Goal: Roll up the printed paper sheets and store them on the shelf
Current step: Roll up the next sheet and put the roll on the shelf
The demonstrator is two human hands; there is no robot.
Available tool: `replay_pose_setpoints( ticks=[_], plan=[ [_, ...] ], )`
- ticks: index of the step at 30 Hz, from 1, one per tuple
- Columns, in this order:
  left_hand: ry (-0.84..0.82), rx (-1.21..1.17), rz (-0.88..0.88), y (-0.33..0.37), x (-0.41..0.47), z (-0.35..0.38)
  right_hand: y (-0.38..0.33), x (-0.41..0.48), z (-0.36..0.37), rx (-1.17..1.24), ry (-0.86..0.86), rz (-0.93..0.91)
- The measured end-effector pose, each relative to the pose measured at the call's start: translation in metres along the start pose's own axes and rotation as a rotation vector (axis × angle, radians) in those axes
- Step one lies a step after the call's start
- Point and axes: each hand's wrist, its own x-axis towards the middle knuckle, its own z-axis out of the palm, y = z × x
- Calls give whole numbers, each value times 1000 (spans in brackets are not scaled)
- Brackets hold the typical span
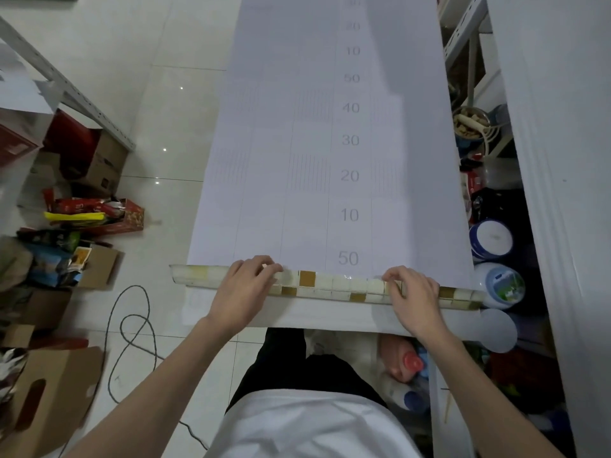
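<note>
Place: a cluttered storeroom; whether it belongs to a home or a shop cannot be told.
Shelving: a slotted steel rack (82,97) well left of the fingers (261,264) of the left hand (243,289); a second rack (463,38) far beyond the right hand (415,292).
Stock: cardboard boxes (105,160) and snack packets (82,213) left of the left fingers; lidded tubs (491,239) just right of the right fingers.
Floor: glossy white tiles (172,127) serve as the work surface for the tile-patterned roll (330,287) under the fingers; a loose cable (132,325) lies nearer and left of them.

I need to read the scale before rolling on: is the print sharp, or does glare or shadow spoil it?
Head view: numbers on the printed sheet read clearly low down, soft toward the top; a shadow dims its upper right; glare is only spots on the floor tiles; frame edges bow.
</note>
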Motion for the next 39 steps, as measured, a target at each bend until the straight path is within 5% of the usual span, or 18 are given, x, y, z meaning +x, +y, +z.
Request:
replay_pose_setpoints(
  ticks=[6, 11, 18, 23, 33, 39],
  plan=[
    [-61, 31, 128, -21, -15, 15, 30, -13, 13, -233, 125, -408],
    [-60, 103, 96, -18, -19, 16, 40, -19, 13, -376, 26, -339],
    [-112, 98, 37, -20, 13, 8, 28, 9, -1, -175, 66, -263],
    [-209, 84, -33, -26, 34, 14, 33, 24, 1, -260, 83, -378],
    [-90, 191, 115, -36, 43, 17, 33, 42, 2, -409, 175, -330],
    [-18, 224, 115, -39, 56, 22, 36, 48, 1, -523, 80, -308]
  ],
)
